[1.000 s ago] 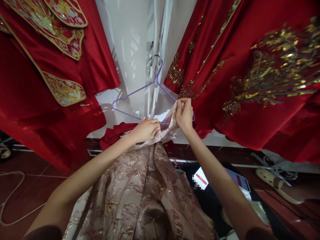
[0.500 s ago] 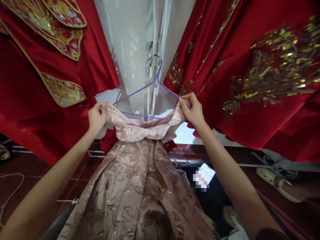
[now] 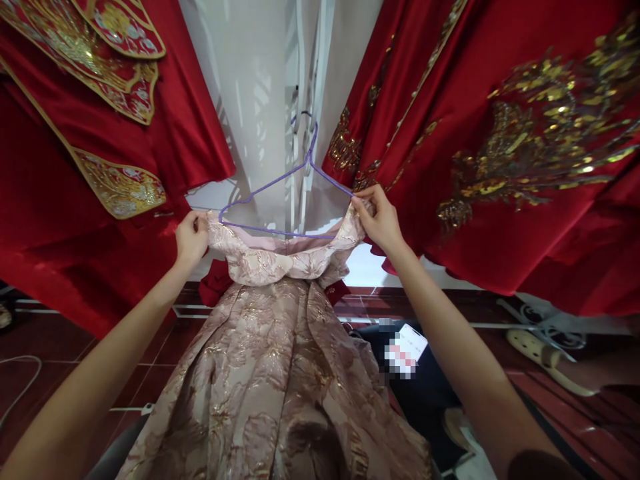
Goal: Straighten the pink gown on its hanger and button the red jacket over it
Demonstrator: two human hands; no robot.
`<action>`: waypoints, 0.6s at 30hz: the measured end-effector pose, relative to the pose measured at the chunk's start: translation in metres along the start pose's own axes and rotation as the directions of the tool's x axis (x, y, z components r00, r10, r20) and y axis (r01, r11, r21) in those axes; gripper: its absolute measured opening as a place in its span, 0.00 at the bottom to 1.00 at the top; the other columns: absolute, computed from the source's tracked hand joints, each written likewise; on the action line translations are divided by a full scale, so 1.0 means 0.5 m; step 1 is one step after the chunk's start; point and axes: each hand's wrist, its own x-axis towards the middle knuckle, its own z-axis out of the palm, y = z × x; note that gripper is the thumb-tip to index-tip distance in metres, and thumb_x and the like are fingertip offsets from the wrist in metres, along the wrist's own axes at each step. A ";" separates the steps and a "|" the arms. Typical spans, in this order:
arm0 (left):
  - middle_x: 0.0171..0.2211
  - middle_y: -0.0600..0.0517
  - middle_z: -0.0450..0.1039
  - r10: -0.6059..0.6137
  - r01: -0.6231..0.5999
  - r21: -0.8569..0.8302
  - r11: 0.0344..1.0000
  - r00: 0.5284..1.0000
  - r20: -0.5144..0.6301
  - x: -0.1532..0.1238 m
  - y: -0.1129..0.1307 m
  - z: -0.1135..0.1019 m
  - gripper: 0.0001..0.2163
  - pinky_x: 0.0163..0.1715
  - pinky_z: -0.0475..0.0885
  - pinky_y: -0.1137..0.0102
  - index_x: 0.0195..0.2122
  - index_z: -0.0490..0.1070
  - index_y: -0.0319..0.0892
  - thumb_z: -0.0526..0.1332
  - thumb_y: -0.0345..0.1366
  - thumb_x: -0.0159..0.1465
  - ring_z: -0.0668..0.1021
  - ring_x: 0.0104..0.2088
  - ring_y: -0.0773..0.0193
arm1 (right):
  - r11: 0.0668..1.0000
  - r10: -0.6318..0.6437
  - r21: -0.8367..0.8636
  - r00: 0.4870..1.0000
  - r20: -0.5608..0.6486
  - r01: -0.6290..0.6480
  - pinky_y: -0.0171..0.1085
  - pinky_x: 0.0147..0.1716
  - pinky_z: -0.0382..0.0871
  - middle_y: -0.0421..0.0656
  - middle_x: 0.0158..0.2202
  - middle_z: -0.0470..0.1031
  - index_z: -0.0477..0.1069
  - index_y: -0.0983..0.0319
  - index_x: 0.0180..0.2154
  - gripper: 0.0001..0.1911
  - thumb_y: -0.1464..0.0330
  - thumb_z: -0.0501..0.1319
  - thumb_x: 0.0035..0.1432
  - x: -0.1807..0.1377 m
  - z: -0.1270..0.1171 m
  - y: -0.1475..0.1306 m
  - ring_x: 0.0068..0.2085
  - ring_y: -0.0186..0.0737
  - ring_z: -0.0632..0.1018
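Observation:
A pink brocade dress (image 3: pixel 260 347) with gold-toned floral patterning hangs down in front of me, its wide neckline at the top. My left hand (image 3: pixel 192 239) is closed on the dress's left shoulder. With thumb and fingers, my right hand (image 3: pixel 379 217) pinches the right shoulder. A thin purple clothes hanger (image 3: pixel 273 183) hangs at the neckline. Its left corner shows in full, lying against the left shoulder fabric and apart from my fingers. Its right end runs to my right fingertips, where fabric and fingers hide it.
Red garments with gold embroidery (image 3: pixel 120 183) and sequins (image 3: pixel 500 153) hang on both sides. A white metal post (image 3: pixel 300 80) stands behind the hanger. Lower right are a lit phone (image 3: pixel 410 347) on dark cloth and a beige clog (image 3: pixel 530 353). A white cable (image 3: pixel 30 380) lies on the red tiles.
The hanger's left corner, tucked behind the dress edge before, now shows in front of the shoulder fabric. My left hand has shifted slightly outward. Both hands keep their hold. The view has shifted a little.

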 end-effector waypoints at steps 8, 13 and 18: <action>0.34 0.49 0.73 0.009 -0.009 -0.005 1.000 0.998 -0.063 -0.008 0.013 -0.005 0.09 0.40 0.68 0.69 0.34 0.70 0.41 0.51 0.37 0.64 0.74 0.35 0.62 | 1.000 0.000 0.009 1.000 -0.008 0.000 0.39 0.33 0.68 0.41 0.32 0.73 0.69 0.57 0.42 0.17 0.53 0.54 0.60 0.000 0.002 0.001 0.33 0.38 0.74; 0.35 0.50 0.73 0.035 -0.035 0.008 0.999 0.996 -0.085 -0.021 -0.001 -0.008 0.10 0.41 0.67 0.69 0.36 0.70 0.41 0.51 0.38 0.65 0.74 0.37 0.63 | 1.000 -0.003 0.006 1.000 -0.008 0.004 0.39 0.33 0.68 0.42 0.32 0.73 0.69 0.57 0.42 0.17 0.52 0.54 0.60 -0.001 0.003 0.001 0.33 0.38 0.74; 0.36 0.49 0.73 0.066 -0.068 -0.015 0.998 0.993 -0.101 -0.014 0.013 -0.008 0.10 0.41 0.68 0.70 0.37 0.70 0.42 0.51 0.38 0.66 0.74 0.38 0.63 | 1.000 0.005 0.022 1.000 -0.004 -0.005 0.39 0.34 0.68 0.41 0.32 0.73 0.68 0.57 0.41 0.17 0.53 0.54 0.60 0.000 0.005 0.003 0.33 0.38 0.74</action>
